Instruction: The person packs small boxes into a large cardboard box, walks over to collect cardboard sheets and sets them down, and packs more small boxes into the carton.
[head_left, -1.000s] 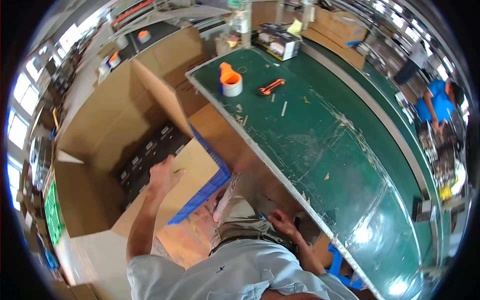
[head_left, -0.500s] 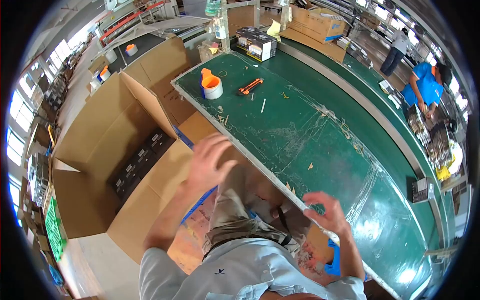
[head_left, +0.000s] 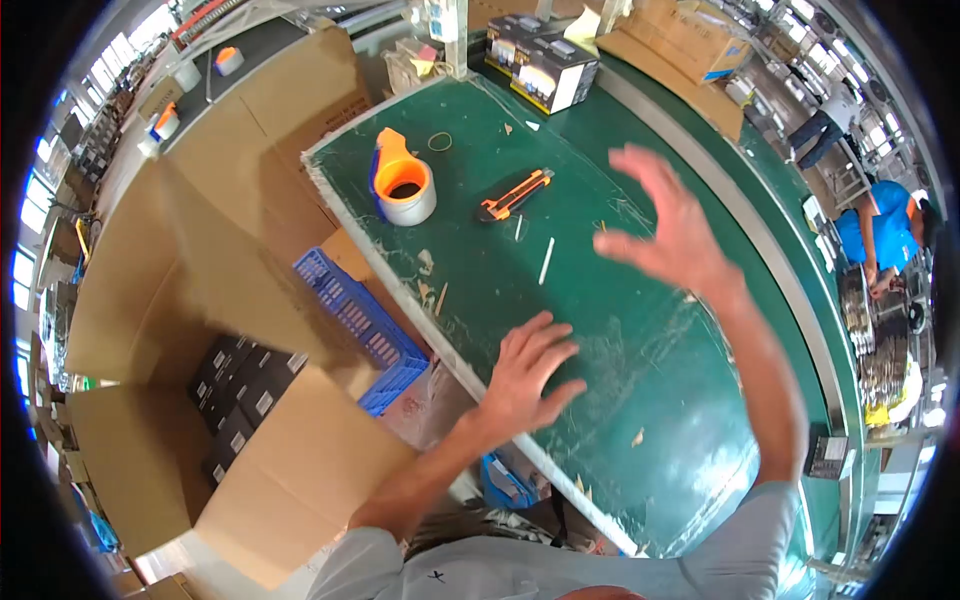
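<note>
My left hand [head_left: 520,375] is low over the near edge of the green table [head_left: 610,330], fingers spread and nothing held. Above the middle of the table, my right hand [head_left: 675,225] is raised with its fingers apart, slightly blurred. Beyond my hands lie an orange and black cutter [head_left: 518,194] and a tape dispenser [head_left: 405,190] with an orange top. A thin white strip [head_left: 546,261] rests between the cutter and my left hand. To the left stands an open carton [head_left: 300,475] with several black boxes [head_left: 240,390] inside.
A blue plastic crate [head_left: 365,330] stands between carton and table. Printed product boxes [head_left: 545,65] sit at the table's far end, near a large carton [head_left: 680,40]. Across the conveyor, a person in blue [head_left: 885,232] works at the right; another person [head_left: 832,120] stands farther back.
Both hands have moved forward over the table, my left from beside the carton and my right from the table's near edge. The view has shifted nearer the table, and the carton flap has moved.
</note>
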